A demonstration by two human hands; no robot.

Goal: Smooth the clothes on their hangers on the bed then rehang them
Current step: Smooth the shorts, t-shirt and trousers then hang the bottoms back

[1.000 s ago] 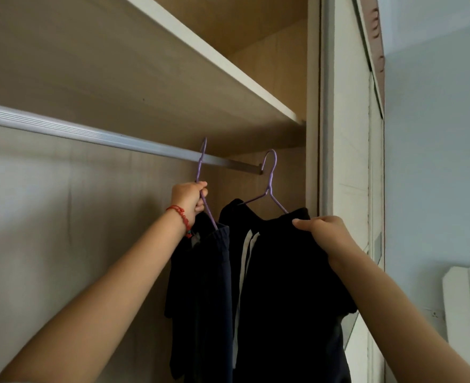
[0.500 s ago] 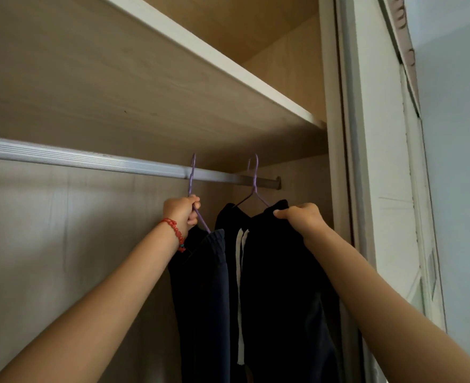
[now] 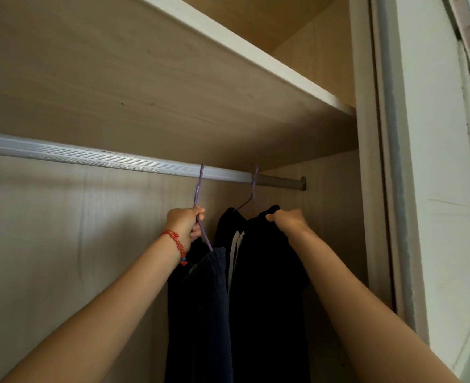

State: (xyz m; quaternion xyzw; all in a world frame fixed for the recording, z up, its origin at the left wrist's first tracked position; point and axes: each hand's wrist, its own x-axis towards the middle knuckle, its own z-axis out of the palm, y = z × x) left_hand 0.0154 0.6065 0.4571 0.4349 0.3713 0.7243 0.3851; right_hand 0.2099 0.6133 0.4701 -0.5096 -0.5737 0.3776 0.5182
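Wardrobe (image 3: 366, 189) rail (image 3: 90, 157): 2 hangers w/ dark clothes (image 3: 256, 286), both hands gripping.

Our left hand (image 3: 185, 223) grips a purple hanger (image 3: 199, 200) hooked on the rail (image 3: 90, 156); our right hand (image 3: 286, 221) pinches the shoulder of a black garment (image 3: 267, 286) on the second hanger (image 3: 251, 193).
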